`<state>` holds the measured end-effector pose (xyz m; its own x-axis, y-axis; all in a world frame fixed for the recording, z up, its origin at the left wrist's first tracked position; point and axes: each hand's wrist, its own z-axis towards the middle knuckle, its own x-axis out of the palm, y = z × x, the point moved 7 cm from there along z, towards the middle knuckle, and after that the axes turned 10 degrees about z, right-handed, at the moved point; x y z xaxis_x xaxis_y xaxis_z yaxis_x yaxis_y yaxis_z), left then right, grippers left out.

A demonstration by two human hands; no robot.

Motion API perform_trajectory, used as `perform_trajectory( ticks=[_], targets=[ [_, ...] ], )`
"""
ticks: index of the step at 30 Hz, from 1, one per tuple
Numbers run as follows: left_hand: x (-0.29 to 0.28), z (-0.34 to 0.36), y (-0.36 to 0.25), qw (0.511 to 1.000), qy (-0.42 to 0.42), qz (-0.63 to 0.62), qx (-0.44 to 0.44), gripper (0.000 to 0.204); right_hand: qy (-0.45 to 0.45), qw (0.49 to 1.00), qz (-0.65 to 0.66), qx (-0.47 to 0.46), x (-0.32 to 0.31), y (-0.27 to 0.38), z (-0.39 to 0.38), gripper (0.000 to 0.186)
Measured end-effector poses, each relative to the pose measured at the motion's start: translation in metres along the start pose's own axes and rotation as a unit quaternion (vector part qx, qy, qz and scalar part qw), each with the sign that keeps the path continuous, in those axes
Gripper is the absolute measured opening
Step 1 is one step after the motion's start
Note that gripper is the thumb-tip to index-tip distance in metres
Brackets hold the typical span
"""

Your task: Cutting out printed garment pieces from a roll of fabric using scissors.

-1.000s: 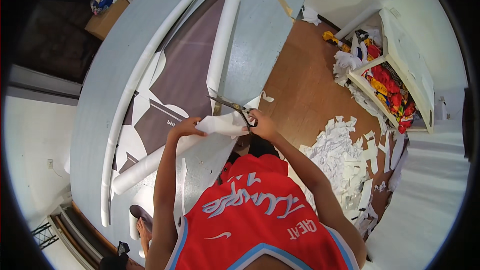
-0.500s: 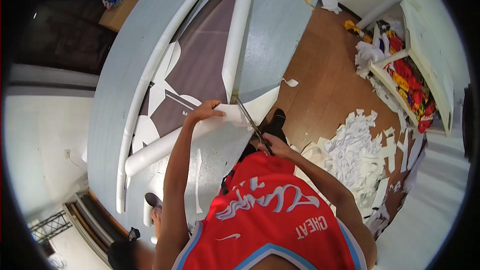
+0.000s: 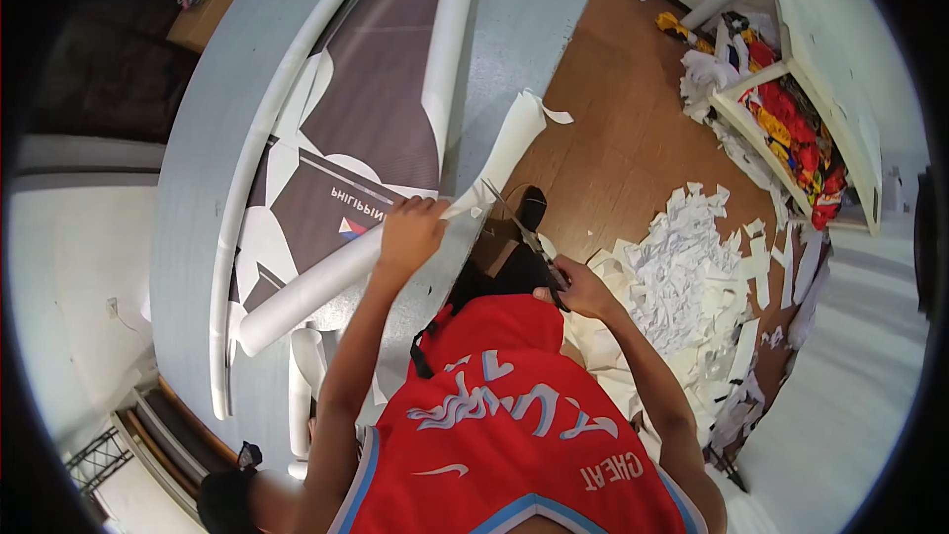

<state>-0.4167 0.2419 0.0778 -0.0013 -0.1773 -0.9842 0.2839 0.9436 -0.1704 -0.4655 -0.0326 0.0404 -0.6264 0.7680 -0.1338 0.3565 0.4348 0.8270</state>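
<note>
A dark, printed sheet (image 3: 381,99) with white rolled-up edges lies across the table. My left hand (image 3: 413,232) is closed on the sheet's near white edge, where the near roll (image 3: 316,292) ends and a narrow white strip (image 3: 514,143) runs on to the right. In my right hand (image 3: 583,289), beyond the table's edge, is a pair of long metal scissors (image 3: 529,235). Their tips point up and left, close to the white strip. Whether the blades touch the strip I cannot tell.
The grey-blue table (image 3: 524,30) has its edge just right of the strip. White scraps (image 3: 687,267) are heaped on the brown floor (image 3: 613,89). A white-framed bin (image 3: 751,89) holds colourful cloth. Another person (image 3: 242,499) is at the lower left.
The near edge has been drawn back, showing more of the print. The white strip now looks narrower and bunched. My right hand and the scissors have shifted to the right. The view has also shifted.
</note>
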Motion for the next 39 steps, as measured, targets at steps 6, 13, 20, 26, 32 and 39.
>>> perform_trajectory(
  ticks=[6,13,20,26,32,39],
  targets=[
    [0.005,-0.028,-0.03,0.995,-0.061,0.041,-0.065,0.017,0.09,0.963,0.202,0.155,0.04,-0.023,-0.032,0.045],
    [-0.003,-0.045,-0.041,0.975,-0.171,0.015,-0.144,0.008,0.166,0.939,0.216,0.211,0.065,0.037,-0.062,0.072],
    [-0.007,-0.054,-0.047,0.963,-0.203,0.009,-0.177,0.013,0.16,0.915,0.25,0.275,0.063,0.044,-0.034,0.07],
    [-0.009,-0.055,-0.044,0.964,-0.2,0.004,-0.176,0.011,0.125,0.927,0.216,0.282,0.056,0.045,-0.015,0.064],
    [-0.013,-0.057,-0.041,0.966,-0.203,-0.002,-0.161,0.01,0.099,0.952,0.158,0.243,0.056,0.032,-0.013,0.058],
    [-0.024,-0.061,-0.039,0.967,-0.207,0.012,-0.148,0.009,0.175,0.898,0.382,0.132,0.092,0.001,0.006,0.056]
  ],
)
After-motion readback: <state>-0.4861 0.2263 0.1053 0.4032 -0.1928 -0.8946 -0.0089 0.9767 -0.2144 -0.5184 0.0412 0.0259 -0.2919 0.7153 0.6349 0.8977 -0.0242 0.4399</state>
